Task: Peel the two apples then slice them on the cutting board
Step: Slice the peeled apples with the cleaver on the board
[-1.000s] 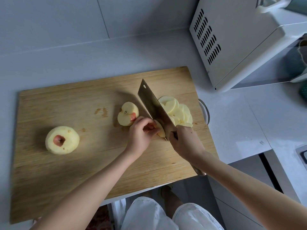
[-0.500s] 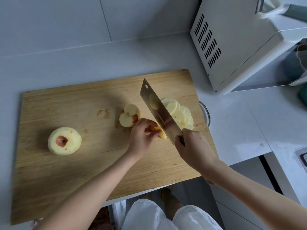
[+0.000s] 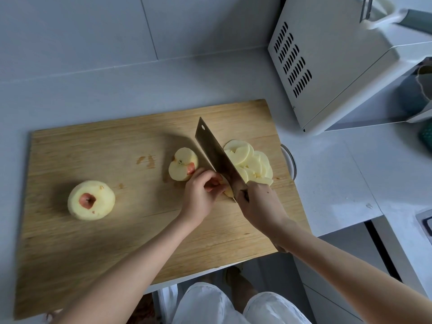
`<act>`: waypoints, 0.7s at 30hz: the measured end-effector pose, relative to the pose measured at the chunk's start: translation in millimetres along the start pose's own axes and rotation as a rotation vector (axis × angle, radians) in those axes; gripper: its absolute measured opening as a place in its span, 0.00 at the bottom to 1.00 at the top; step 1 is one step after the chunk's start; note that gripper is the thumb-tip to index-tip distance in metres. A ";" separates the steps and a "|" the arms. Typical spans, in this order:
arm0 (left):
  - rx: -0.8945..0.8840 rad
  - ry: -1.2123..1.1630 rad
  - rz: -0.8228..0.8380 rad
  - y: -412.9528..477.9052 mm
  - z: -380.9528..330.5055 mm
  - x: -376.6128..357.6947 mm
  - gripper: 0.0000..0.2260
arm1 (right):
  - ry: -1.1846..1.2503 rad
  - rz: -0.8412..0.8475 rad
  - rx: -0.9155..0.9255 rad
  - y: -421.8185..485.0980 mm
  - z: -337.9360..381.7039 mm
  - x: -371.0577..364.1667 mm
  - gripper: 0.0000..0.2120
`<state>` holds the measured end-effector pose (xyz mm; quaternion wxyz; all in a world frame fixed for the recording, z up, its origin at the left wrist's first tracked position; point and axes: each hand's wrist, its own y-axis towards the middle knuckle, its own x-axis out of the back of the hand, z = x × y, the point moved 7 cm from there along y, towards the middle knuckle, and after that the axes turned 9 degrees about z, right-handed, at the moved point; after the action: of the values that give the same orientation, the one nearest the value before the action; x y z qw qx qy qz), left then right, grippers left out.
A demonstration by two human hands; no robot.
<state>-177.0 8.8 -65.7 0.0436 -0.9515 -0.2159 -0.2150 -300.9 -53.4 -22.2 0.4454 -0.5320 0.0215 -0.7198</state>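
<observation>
On the board, an apple piece is pinched by the curled fingers of the left hand. The cleaver is gripped in the clenched right hand, blade against the piece. Slices are fanned right of the blade, a half apple lies just left, and a peeled apple sits far left.

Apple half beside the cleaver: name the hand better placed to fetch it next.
Left. The left hand, pinching a small apple piece, lies beside the apple half; the right hand grips the cleaver.
</observation>
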 end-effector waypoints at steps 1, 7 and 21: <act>0.003 -0.012 0.004 -0.4 0.3 -0.3 0.07 | 0.003 -0.010 0.002 -2.0 -0.3 2.9 0.13; 0.012 -0.043 0.006 -2.3 1.1 0.1 0.06 | -0.003 -0.097 0.035 -22.0 1.7 23.5 0.13; -0.039 0.048 -0.015 -1.1 -2.6 -0.1 0.05 | -0.040 -0.037 0.003 -21.9 -5.0 6.2 0.11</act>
<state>-178.5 9.3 -63.4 0.0288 -0.9451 -0.2175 -0.2421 -318.6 -46.5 -8.7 0.4333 -0.5459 0.0014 -0.7171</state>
